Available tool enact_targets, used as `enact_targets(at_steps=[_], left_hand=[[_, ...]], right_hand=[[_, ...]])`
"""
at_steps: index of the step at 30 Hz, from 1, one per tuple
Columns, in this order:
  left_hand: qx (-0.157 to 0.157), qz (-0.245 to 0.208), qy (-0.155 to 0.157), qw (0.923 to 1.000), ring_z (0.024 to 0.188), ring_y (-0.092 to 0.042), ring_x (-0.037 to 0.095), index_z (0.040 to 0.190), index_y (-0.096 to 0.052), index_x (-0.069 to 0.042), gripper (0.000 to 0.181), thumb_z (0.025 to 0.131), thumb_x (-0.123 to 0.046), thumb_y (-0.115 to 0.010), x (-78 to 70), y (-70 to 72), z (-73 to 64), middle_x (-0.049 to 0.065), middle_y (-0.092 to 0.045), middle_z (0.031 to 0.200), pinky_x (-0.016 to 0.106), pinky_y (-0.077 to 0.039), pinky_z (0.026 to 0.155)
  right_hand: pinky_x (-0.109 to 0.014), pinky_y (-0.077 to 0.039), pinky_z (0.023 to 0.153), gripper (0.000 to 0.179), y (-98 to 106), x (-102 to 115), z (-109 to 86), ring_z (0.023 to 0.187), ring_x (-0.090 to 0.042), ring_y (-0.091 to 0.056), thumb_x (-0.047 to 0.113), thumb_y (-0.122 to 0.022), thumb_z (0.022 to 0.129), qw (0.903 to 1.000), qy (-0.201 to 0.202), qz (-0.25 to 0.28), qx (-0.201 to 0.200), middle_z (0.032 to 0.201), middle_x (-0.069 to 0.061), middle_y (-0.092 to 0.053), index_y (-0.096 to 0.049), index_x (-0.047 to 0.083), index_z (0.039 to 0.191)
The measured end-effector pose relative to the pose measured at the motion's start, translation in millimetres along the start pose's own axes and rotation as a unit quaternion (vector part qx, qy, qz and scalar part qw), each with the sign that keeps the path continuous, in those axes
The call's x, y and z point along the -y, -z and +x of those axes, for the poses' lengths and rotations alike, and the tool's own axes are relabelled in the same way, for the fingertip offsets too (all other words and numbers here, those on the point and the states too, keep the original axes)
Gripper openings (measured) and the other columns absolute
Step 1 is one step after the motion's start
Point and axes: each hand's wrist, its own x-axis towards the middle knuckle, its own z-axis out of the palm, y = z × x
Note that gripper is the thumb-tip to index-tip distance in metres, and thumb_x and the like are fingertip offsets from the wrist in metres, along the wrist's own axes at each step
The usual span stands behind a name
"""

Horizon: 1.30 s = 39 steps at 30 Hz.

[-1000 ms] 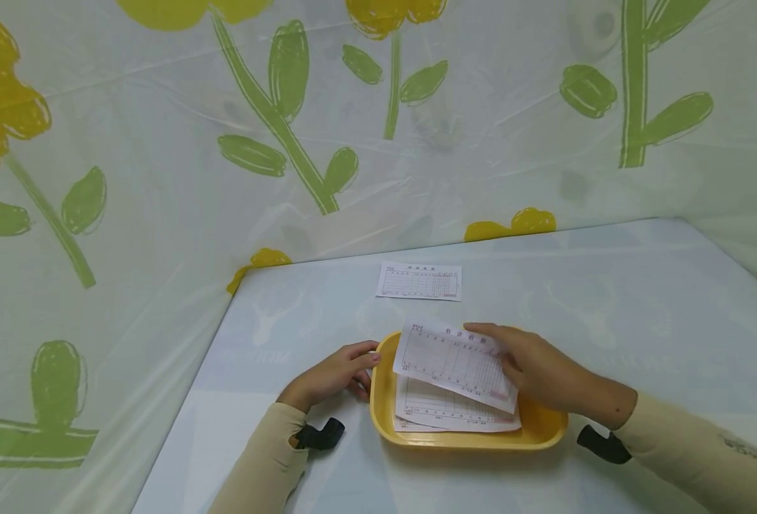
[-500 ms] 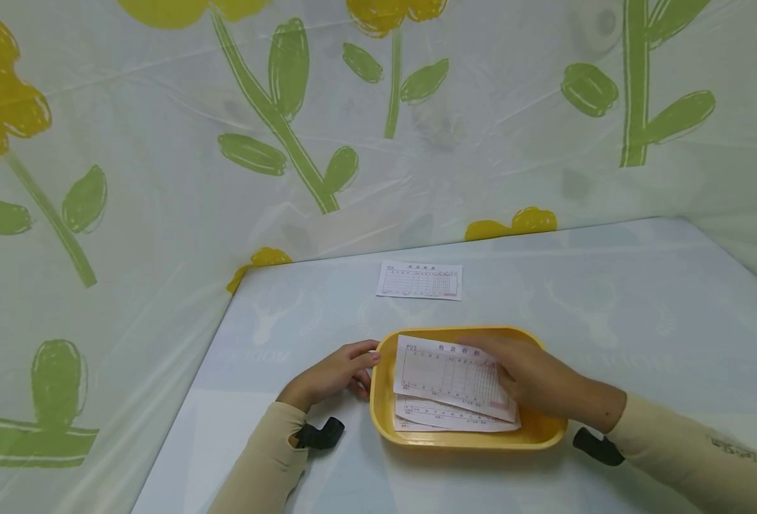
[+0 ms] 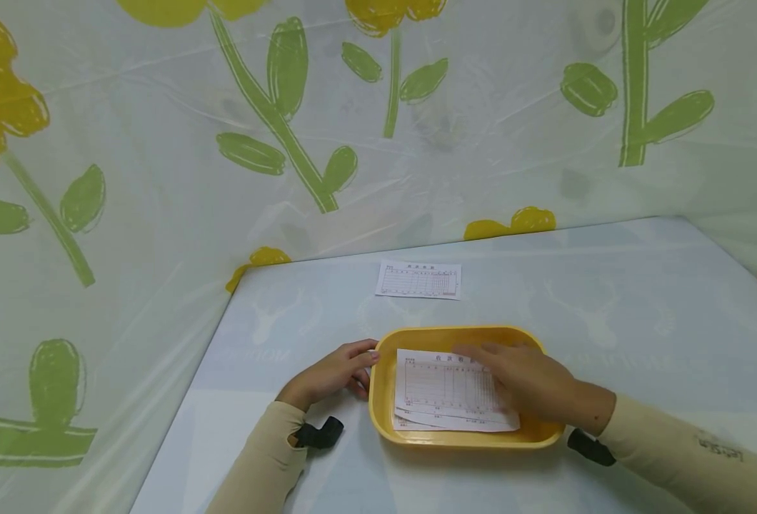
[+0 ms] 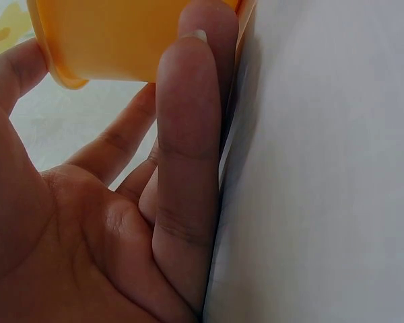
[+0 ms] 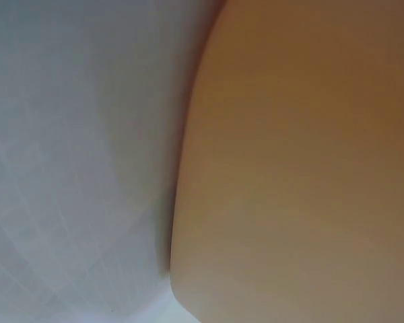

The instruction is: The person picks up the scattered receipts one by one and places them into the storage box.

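Note:
A yellow tray (image 3: 468,441) stands on the table and holds several printed paper slips in a loose stack. My left hand (image 3: 332,373) is at its left end, with fingertips against the rim and outer wall. In the left wrist view the thumb (image 4: 17,74) meets the rim, while mostly straight fingers (image 4: 188,121) reach the wall. Inside the tray, my right hand (image 3: 533,378) lies over the right part of the top receipt slip (image 3: 439,382), fingers extended and slightly blurred; its thumb is hidden. The right wrist view shows only the tray's outer wall (image 5: 303,161) beside the tabletop.
Behind the tray, another receipt slip (image 3: 418,280) lies flat on the pale table (image 3: 642,321). A white sheet with printed flowers (image 3: 417,178) hangs along the table's back and left sides. Each wrist carries a black strap piece (image 3: 321,433).
My right hand has lowered the top slip onto the stack in the tray, moving slightly left and toward me. The slip was tilted and raised before. My left hand has stayed at the tray's end.

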Motion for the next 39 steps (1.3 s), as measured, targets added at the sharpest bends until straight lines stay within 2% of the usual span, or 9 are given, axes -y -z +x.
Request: enact_targets(at_steps=[3, 7, 13, 19, 23, 28, 34, 39], left_hand=[[0.002, -0.001, 0.0, 1.0, 0.073, -0.066, 0.016, 0.146, -0.046, -0.011, 0.055, 0.103, -0.045, -0.047, 0.4, 0.2, -0.3, 0.004, -0.069, 0.082, 0.031, -0.06, 0.072], [0.002, 0.0, -0.001, 1.0, 0.073, -0.066, 0.016, 0.147, -0.045, -0.011, 0.055, 0.103, -0.045, -0.047, 0.9, 0.1, 0.0, 0.004, -0.069, 0.082, 0.031, -0.06, 0.073], [0.004, -0.003, -0.005, 1.0, 0.074, -0.066, 0.016, 0.146, -0.047, -0.011, 0.054, 0.104, -0.044, -0.046, 0.9, 0.4, 0.6, 0.004, -0.07, 0.086, 0.031, -0.06, 0.073], [0.007, -0.011, -0.009, 0.9999, 0.073, -0.067, 0.015, 0.145, -0.047, -0.01, 0.053, 0.104, -0.043, -0.047, 2.6, 0.4, 1.7, 0.003, -0.07, 0.084, 0.03, -0.06, 0.072], [0.008, -0.025, -0.013, 0.9996, 0.071, -0.067, 0.014, 0.146, -0.046, -0.009, 0.052, 0.104, -0.039, -0.048, 3.7, 0.6, 2.0, 0.003, -0.07, 0.083, 0.029, -0.059, 0.07], [0.011, -0.023, -0.01, 0.9996, 0.072, -0.067, 0.014, 0.146, -0.046, -0.009, 0.054, 0.103, -0.042, -0.048, 3.8, 0.7, 1.7, 0.002, -0.07, 0.086, 0.029, -0.059, 0.071], [0.007, -0.018, -0.011, 0.9997, 0.072, -0.066, 0.015, 0.145, -0.047, -0.01, 0.052, 0.104, -0.042, -0.048, 2.2, 1.9, -0.7, 0.003, -0.07, 0.088, 0.029, -0.059, 0.071], [0.006, -0.018, -0.009, 0.9998, 0.073, -0.066, 0.015, 0.145, -0.048, -0.012, 0.052, 0.103, -0.043, -0.048, 3.0, 1.8, 0.0, 0.003, -0.07, 0.086, 0.029, -0.059, 0.072]], right_hand=[[-0.02, -0.048, 0.065, 0.071, -1, 0, -0.1, 0.069, -0.008, -0.046, -0.001, -0.071, 0.082, 0.9999, 0.005, -0.013, 0.007, 0.104, 0.005, -0.064, -0.05, 0.025, 0.145], [-0.019, -0.037, 0.059, 0.069, -3, -1, -0.8, 0.063, -0.008, -0.04, 0.004, -0.072, 0.083, 0.9993, 0.014, -0.033, 0.014, 0.088, 0.008, -0.053, -0.05, 0.024, 0.145], [-0.019, -0.038, 0.061, 0.061, -5, -1, -1.9, 0.066, -0.008, -0.04, 0.013, -0.073, 0.088, 0.9972, 0.023, -0.071, 0.007, 0.09, 0.007, -0.055, -0.052, 0.023, 0.145], [-0.023, -0.049, 0.066, 0.053, -8, 1, -1.9, 0.076, -0.011, -0.048, 0.024, -0.075, 0.089, 0.9903, 0.034, -0.135, 0.0, 0.098, 0.001, -0.062, -0.057, 0.022, 0.139], [-0.028, -0.053, 0.072, 0.041, -9, 2, -2.4, 0.086, -0.016, -0.054, 0.025, -0.072, 0.091, 0.9848, 0.041, -0.169, -0.002, 0.102, -0.001, -0.064, -0.063, 0.021, 0.132], [-0.026, -0.05, 0.067, 0.033, -10, 1, -3.9, 0.083, -0.016, -0.053, 0.024, -0.071, 0.092, 0.9793, 0.069, -0.19, -0.007, 0.099, 0.0, -0.062, -0.066, 0.02, 0.125], [-0.029, -0.055, 0.069, 0.035, -5, 2, -1.8, 0.081, -0.017, -0.055, 0.029, -0.068, 0.093, 0.9708, 0.106, -0.215, 0.005, 0.098, -0.002, -0.063, -0.066, 0.017, 0.126], [-0.035, -0.057, 0.075, 0.039, 6, 4, 1.7, 0.082, -0.018, -0.058, 0.039, -0.068, 0.091, 0.9663, 0.107, -0.233, 0.023, 0.097, -0.002, -0.062, -0.065, 0.02, 0.125]])
